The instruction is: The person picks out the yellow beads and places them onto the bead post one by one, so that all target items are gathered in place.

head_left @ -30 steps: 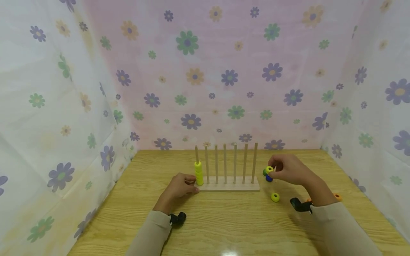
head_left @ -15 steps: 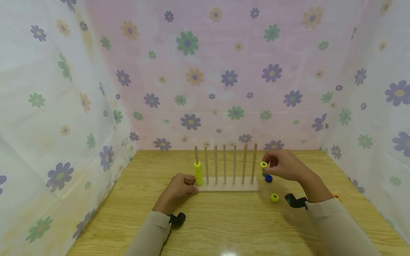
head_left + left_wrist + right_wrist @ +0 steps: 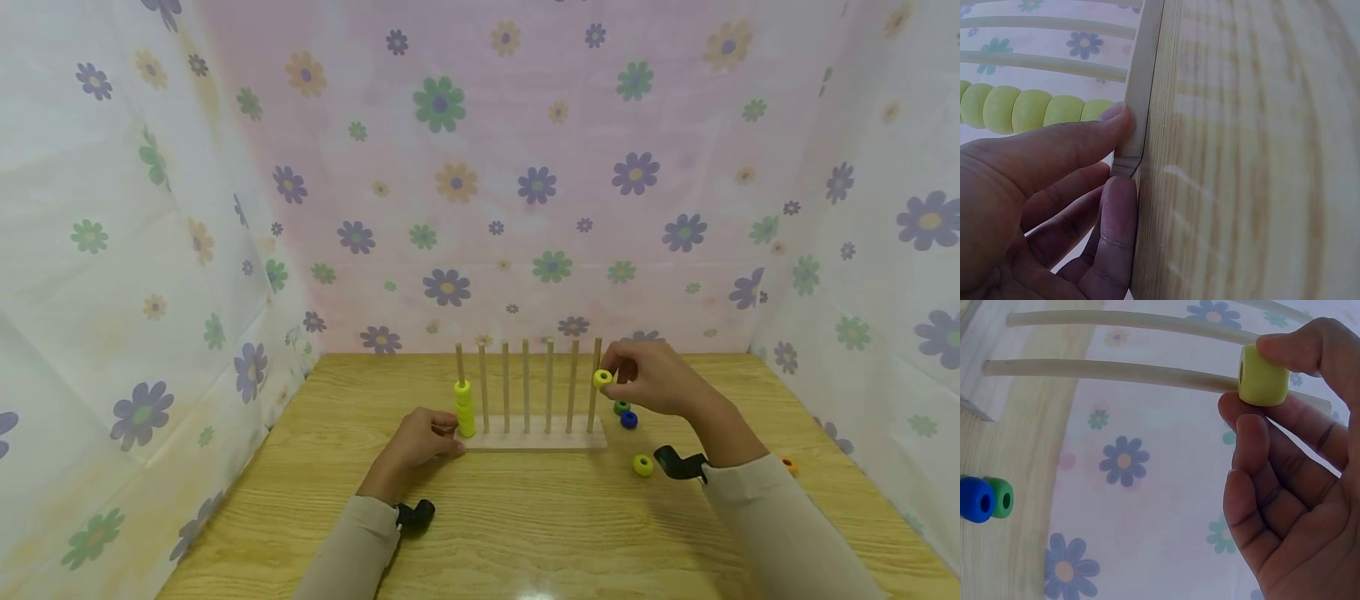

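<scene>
A wooden peg stand [image 3: 531,442] has a row of several upright pegs. Yellow beads [image 3: 464,410] are stacked on its leftmost peg, also seen in the left wrist view as a row of beads [image 3: 1030,111]. My left hand [image 3: 422,437] holds the left end of the stand's base, its thumb against the base and its fingers curled at the corner. Beside the rightmost peg [image 3: 596,358], my right hand [image 3: 654,379] pinches a yellow bead [image 3: 1266,378] between thumb and index finger. The bead is off the peg, near its upper part.
A green bead [image 3: 621,407] and a blue bead [image 3: 628,420] touch on the table, right of the stand. Nearer me lies a loose yellow bead [image 3: 642,465]. An orange bead [image 3: 788,465] shows partly behind the right sleeve. Flowered cloth [image 3: 495,192] encloses the table's back and sides.
My right hand has lifted the yellow bead from beside the green and blue beads and carried it left and up to the rightmost peg. My left hand stays at the stand.
</scene>
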The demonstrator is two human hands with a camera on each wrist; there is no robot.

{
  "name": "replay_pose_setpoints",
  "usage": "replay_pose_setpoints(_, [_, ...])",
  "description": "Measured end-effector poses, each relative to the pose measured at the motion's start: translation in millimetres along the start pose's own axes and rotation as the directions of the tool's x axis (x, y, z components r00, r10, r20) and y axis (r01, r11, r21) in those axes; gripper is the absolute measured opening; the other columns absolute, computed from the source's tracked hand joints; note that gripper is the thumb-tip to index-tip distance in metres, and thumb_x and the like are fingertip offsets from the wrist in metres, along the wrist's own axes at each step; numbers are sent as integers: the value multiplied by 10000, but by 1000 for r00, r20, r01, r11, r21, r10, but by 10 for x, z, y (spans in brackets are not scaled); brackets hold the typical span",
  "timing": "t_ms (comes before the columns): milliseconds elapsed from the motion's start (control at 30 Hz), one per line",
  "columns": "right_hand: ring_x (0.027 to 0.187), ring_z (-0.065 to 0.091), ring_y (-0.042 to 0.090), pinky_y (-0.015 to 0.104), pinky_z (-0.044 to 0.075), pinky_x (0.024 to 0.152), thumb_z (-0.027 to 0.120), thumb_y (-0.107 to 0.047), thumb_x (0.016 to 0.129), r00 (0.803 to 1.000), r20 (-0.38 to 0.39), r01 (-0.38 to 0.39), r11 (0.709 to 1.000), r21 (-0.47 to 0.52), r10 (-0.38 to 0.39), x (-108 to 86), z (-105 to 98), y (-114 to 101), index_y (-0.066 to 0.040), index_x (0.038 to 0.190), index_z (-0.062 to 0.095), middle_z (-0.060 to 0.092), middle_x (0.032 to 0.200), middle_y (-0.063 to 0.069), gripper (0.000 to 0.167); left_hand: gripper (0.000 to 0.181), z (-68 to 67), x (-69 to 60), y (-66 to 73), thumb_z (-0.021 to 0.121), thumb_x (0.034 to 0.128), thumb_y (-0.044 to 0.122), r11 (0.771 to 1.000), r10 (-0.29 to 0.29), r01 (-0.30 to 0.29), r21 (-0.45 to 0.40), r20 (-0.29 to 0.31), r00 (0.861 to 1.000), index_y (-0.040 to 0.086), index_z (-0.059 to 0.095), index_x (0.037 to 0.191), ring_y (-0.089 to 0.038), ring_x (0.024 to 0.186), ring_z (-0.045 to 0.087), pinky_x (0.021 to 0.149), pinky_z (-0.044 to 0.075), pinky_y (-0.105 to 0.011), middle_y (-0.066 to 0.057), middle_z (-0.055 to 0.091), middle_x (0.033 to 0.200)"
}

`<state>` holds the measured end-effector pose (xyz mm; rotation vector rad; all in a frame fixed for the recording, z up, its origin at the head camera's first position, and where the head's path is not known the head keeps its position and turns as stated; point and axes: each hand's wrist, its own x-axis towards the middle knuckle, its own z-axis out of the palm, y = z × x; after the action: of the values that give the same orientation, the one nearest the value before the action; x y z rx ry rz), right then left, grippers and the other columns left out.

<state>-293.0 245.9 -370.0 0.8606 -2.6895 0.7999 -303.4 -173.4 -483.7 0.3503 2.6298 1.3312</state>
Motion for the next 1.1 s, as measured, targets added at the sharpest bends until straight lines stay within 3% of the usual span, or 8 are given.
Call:
replay_pose_setpoints(300, [682,614,67,270,532,610,836,-192,880,999,-22,29,1000,-2,-29,49,-74,-86,-226,989,714,674,801,-102,167,535,19,2,-21,870,858,199,1000,3,-3,-8,2,1000,53,700,1344,-251,1097,697,794,628,-337,-122,713,1302])
replay_pose_setpoints(767, [735,620,85,272,542,638,835,-219,890,998,-43,35,999,8,-35,125,-137,-165,-233,1003,719,689,903,-91,162,542,10,6,-22,869,861,210,1000,1,0,-22,11,1000,61,695,1353,-261,1116,698,815,629,-352,-116,709,1314])
replay_pose_setpoints(1100, [736,619,103,275,541,631,825,-229,899,998,-49,32,999,-8,-32,147,-207,-258,-226,1024,721,682,865,-82,163,555,-7,-3,-31,867,863,247,1000,8,-8,-2,5,1000,68,693,1359,-246,1105,691,801,624,-336,-129,693,1342])
